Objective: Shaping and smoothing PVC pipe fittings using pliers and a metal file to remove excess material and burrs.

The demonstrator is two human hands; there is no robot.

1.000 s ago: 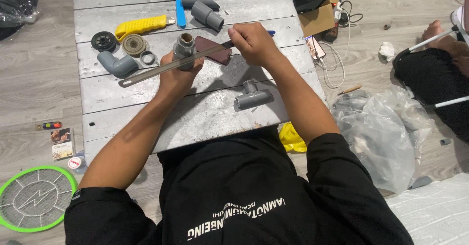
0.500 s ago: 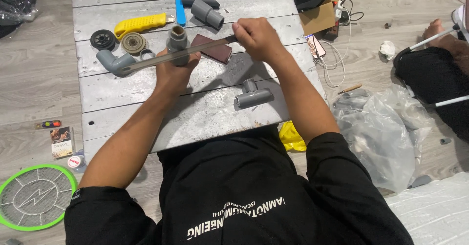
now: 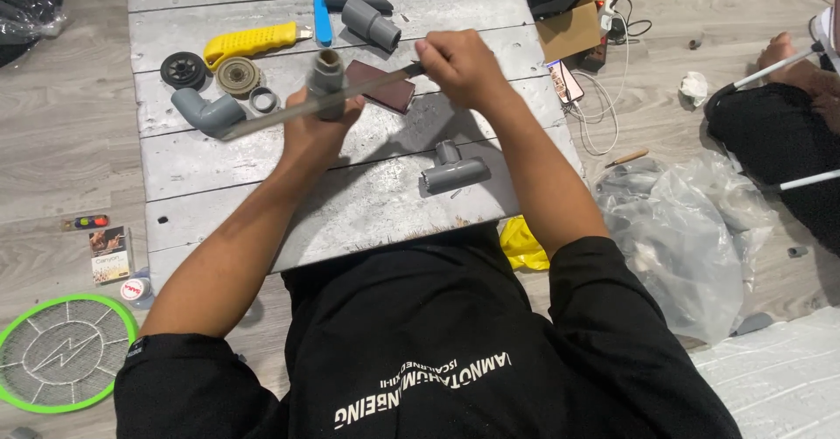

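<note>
Here, a short grey pipe fitting [image 3: 326, 78] is held upright in the left hand [image 3: 317, 128], whose fingers are closed around its lower part, above the middle of the grey board table [image 3: 367, 207]. A long flat metal blade [image 3: 311, 106] is laid across the side of the fitting and is gripped at its end by the closed right hand [image 3: 459, 64], just right of the upper centre of the frame. The blade runs down and to the left, its far tip ending near a grey elbow joint [image 3: 208, 112] lying in the upper left of the board.

Just behind the fitting, a dark brown flat block [image 3: 379, 86] is seen on the board. Further toward the top edge lie a yellow-handled tool [image 3: 249, 42], a blue strip [image 3: 322, 16] and a grey angled joint [image 3: 360, 9]. A black disc [image 3: 184, 70], a tan ring-shaped part [image 3: 237, 76] and a small grey ring [image 3: 262, 99] are grouped beside the elbow joint. A grey tee joint [image 3: 452, 171] lies alone near the centre of the frame, well apart from both hands.

A green round racket [image 3: 61, 351] is seen on the floor at lower left, and a clear plastic bag [image 3: 691, 229] at right.
</note>
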